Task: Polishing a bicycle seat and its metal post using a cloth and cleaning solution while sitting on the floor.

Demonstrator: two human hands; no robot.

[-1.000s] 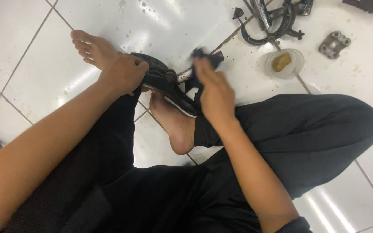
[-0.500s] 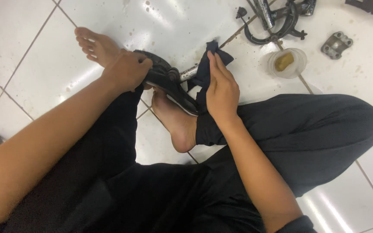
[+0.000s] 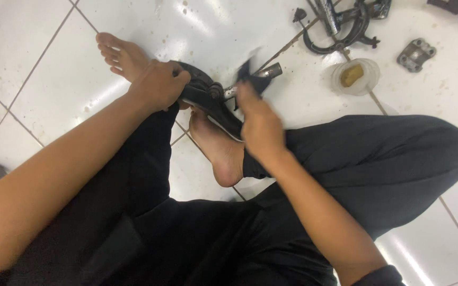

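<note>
**Cloth lifts off the part's metal end**

While the left hand (image 3: 159, 85) keeps its fingers wrapped tight around the upper end of the black curved part (image 3: 208, 100), the right hand (image 3: 258, 122) has shifted: half a second ago its dark cloth (image 3: 250, 71) covered the far end of the part, and now the cloth sits pinched at the fingertips, blurred with motion, with a short silvery metal stub (image 3: 269, 70) laid bare beside it. The part itself has barely moved; it rests across the bare foot (image 3: 218, 148), above the white tiled floor (image 3: 54, 79). Judging by this, the wiping stroke has passed over that end. Well apart on the tiles stand a clear cup with a yellow sponge (image 3: 352, 76), a grey bracket (image 3: 416, 54) and dark bicycle hardware (image 3: 340, 26).
</note>
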